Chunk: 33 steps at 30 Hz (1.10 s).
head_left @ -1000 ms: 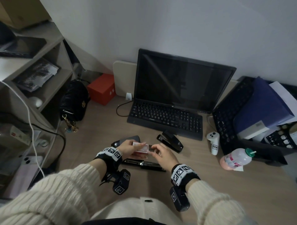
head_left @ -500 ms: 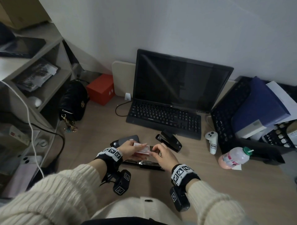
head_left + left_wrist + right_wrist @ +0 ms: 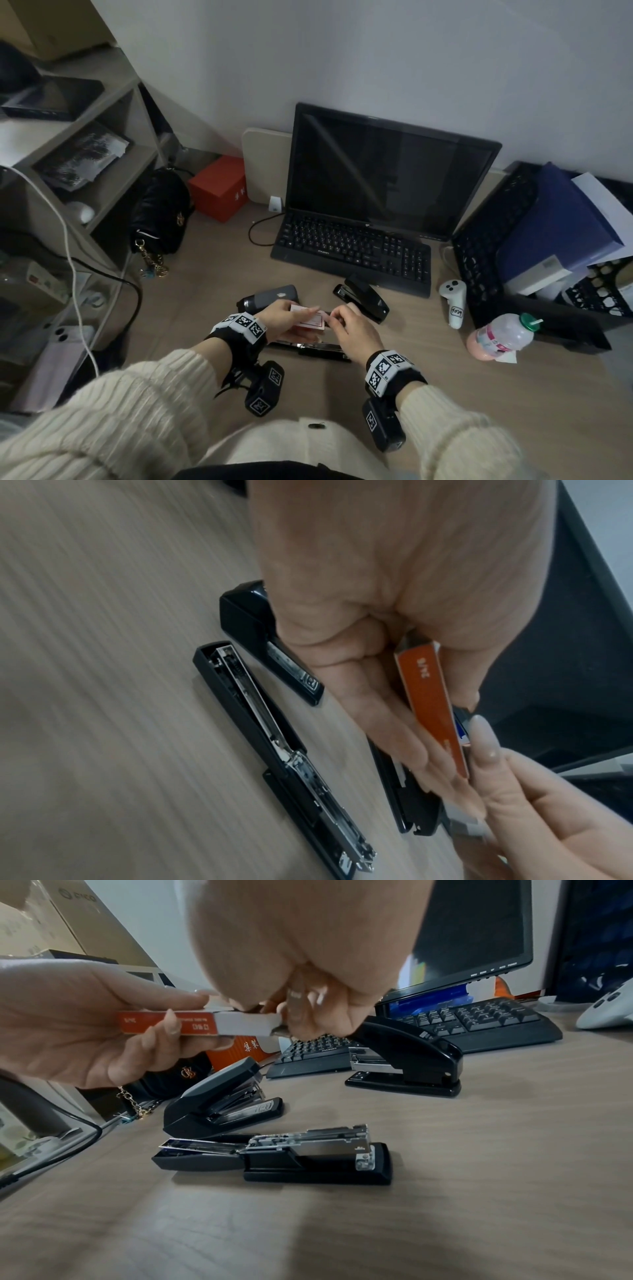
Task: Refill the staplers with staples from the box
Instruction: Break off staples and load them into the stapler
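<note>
My left hand (image 3: 303, 315) holds a small orange-red staple box (image 3: 310, 320) by its sleeve, above the desk. A grey inner tray (image 3: 246, 1024) sticks out of the sleeve's right end. My right hand (image 3: 334, 318) pinches that tray end with thumb and fingertips. Below the hands a black stapler (image 3: 274, 1153) lies folded open flat, its metal staple channel bare. A grey-topped stapler (image 3: 219, 1099) stands behind it to the left. A black stapler (image 3: 407, 1058) stands closed to the right, near the keyboard.
The keyboard (image 3: 352, 251) and monitor (image 3: 387, 171) stand behind the staplers. A white controller (image 3: 454, 301) and a pink bottle (image 3: 501, 335) lie to the right, before stacked folders. A black bag (image 3: 161, 212), a red box (image 3: 219, 186) and shelves are on the left.
Both hands stay on the staple box above the opened stapler. Only the head view has drifted slightly.
</note>
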Motion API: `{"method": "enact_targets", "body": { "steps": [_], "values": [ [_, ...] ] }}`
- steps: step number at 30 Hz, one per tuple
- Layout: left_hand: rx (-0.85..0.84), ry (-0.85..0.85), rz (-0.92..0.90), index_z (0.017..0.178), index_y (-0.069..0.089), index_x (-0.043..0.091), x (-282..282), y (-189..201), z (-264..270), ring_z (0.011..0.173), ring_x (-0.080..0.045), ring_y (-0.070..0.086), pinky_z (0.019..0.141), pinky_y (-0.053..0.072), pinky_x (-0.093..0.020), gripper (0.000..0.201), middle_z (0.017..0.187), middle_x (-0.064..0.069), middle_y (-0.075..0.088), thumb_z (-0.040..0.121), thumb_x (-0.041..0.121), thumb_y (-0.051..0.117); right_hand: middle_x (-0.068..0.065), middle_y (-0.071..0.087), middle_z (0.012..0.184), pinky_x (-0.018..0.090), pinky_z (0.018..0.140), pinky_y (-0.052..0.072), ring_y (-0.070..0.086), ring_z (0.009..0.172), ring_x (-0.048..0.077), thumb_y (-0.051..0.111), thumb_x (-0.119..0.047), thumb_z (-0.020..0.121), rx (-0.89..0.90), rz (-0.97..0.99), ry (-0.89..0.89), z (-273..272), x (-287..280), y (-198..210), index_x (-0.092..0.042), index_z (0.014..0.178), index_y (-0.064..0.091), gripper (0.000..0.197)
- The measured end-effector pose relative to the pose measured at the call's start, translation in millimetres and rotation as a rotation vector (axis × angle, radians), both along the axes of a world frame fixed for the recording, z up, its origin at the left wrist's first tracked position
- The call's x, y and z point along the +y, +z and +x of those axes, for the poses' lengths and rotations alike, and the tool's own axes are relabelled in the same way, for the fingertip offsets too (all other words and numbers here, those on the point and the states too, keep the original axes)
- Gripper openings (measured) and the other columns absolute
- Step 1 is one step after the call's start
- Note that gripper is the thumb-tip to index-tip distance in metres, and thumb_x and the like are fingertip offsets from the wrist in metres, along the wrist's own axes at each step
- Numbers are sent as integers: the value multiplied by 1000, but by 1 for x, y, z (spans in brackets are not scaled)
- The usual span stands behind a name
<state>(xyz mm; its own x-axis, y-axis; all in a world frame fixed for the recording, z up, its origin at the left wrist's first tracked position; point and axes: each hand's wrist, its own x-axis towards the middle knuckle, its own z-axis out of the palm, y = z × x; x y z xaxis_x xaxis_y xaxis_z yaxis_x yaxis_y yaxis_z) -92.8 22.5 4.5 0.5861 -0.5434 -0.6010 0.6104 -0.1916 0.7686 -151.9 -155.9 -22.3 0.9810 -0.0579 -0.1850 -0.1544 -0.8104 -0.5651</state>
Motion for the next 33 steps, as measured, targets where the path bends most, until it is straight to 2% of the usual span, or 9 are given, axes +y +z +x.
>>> {"method": "enact_targets", "body": {
  "steps": [4, 7, 11, 14, 17, 21, 24, 29, 33],
  "values": [
    [5, 30, 18, 98, 66, 2, 1, -2, 0, 73, -22, 73, 64, 61, -27, 28, 91, -17, 73, 94, 30, 62, -10, 46, 98, 30, 67, 41, 54, 81, 14, 38, -51, 97, 9, 3, -2, 0, 2, 0, -20, 97, 54, 35],
    [18, 65, 40, 101, 62, -1, 2, -8, 1, 72, -24, 74, 66, 62, -31, 31, 88, -19, 73, 94, 29, 64, -10, 48, 98, 29, 63, 40, 56, 76, 13, 34, -55, 96, -38, 17, -33, 0, 2, 2, -20, 96, 52, 40],
    [27, 103, 82, 112, 62, -6, 11, -17, 4, 80, -27, 74, 73, 62, -34, 42, 97, -22, 74, 92, 31, 67, -8, 58, 76, 25, 51, 37, 54, 62, 9, 34, -54, 97, -32, 26, -96, -3, -5, 4, -22, 97, 51, 36],
    [61, 177, 79, 116, 61, -9, 17, -20, 5, 75, -27, 74, 65, 62, -33, 42, 96, -23, 73, 93, 25, 66, -1, 66, 80, 28, 56, 43, 61, 71, 19, 39, -46, 98, 18, 32, -104, -8, -15, -1, -23, 93, 53, 27],
    [55, 201, 90, 114, 61, -9, 22, -23, 4, 69, -23, 74, 58, 59, -28, 41, 93, -22, 72, 93, 26, 65, -5, 67, 81, 36, 69, 53, 63, 76, 16, 47, -41, 97, 48, 35, -101, -14, -23, -14, -25, 92, 58, 20],
    [57, 238, 106, 115, 60, -8, 27, -26, 4, 68, -23, 74, 55, 58, -26, 42, 96, -24, 72, 94, 29, 65, -3, 72, 97, 30, 80, 52, 65, 89, 13, 53, -41, 95, 120, 58, -88, -20, -26, -26, -19, 113, 64, 30],
    [56, 253, 117, 116, 60, -8, 29, -28, 6, 66, -22, 74, 54, 59, -26, 44, 102, -28, 70, 93, 29, 64, 0, 72, 104, 29, 88, 50, 66, 97, 15, 55, -37, 94, 201, 45, -67, -21, -26, -32, -19, 121, 62, 33],
    [73, 270, 94, 116, 61, -7, 29, -27, 7, 64, -22, 74, 53, 58, -27, 41, 87, -21, 72, 93, 26, 65, -3, 70, 113, 29, 90, 48, 63, 106, 18, 55, -33, 94, 227, -63, 23, -18, -21, -33, -23, 121, 62, 29],
    [70, 256, 70, 116, 62, -6, 29, -28, 10, 68, -22, 74, 58, 60, -27, 40, 93, -21, 70, 93, 27, 64, -2, 69, 115, 30, 87, 48, 62, 106, 20, 53, -36, 96, 180, -181, 117, -11, -16, -32, -24, 120, 62, 29]
  ]
}}
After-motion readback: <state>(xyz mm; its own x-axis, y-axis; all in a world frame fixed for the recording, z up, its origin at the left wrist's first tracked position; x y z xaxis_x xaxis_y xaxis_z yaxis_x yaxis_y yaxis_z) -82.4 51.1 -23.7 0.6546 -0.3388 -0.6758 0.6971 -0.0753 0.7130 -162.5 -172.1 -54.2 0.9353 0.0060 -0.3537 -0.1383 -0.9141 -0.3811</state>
